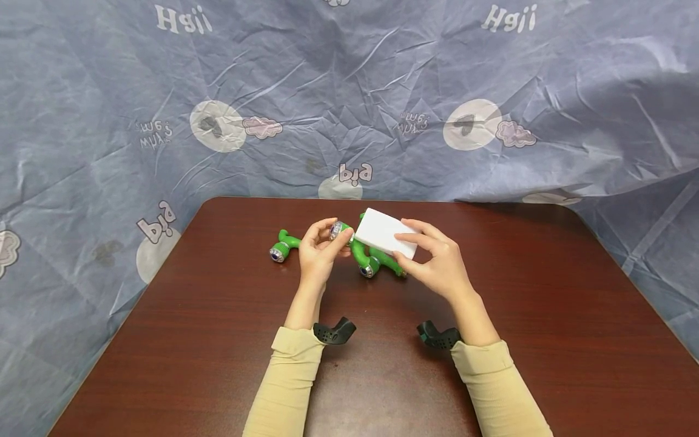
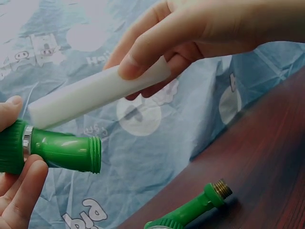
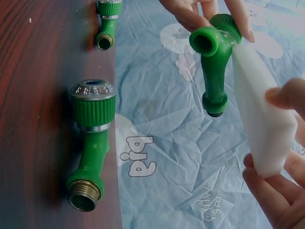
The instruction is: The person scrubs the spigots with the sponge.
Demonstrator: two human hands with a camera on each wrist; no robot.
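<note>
My left hand [image 1: 318, 254] grips a green plastic tap [image 2: 64, 149] by its ribbed knob, thumb on one side and fingers on the other. In the right wrist view the tap's round open mouth and its downward-pointing branch show. My right hand [image 1: 438, 262] holds a white sponge block [image 1: 384, 233] between thumb and fingers. One end of the block meets the tap right by the silvery collar under the knob. Both things are held above the table.
Two more green taps lie on the dark red-brown table [image 1: 229, 364]: one tap [image 1: 280, 249] left of my left hand, another tap [image 3: 93, 143] under the sponge block, with a brass threaded end. A blue printed cloth [image 1: 349, 91] hangs behind the table's far edge.
</note>
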